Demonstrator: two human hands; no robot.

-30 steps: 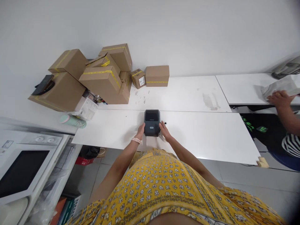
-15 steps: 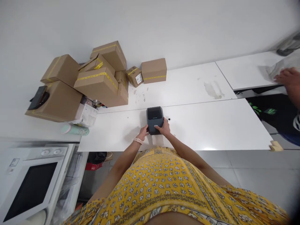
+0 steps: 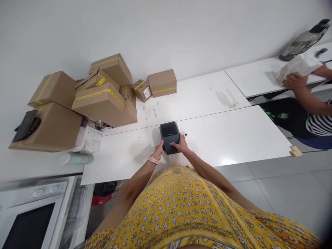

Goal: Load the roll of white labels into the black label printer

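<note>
Snugly, 2 hands (image 3: 182, 144) hold dark boxy device (image 3: 169, 132) at white table (image 3: 223, 135).

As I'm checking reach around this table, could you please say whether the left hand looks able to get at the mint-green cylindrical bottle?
Probably yes, with a sideways stretch: only white tabletop lies between the left hand and the bottle, though that hand must leave the dark grey boxy device.

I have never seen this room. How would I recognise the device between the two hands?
Start at the long white table, near the edge by the yellow patterned top. Between the left hand and right hand is a boxy device. Unlike the brown cartons farther back, it is dark blue-grey with a black upper panel.
</note>
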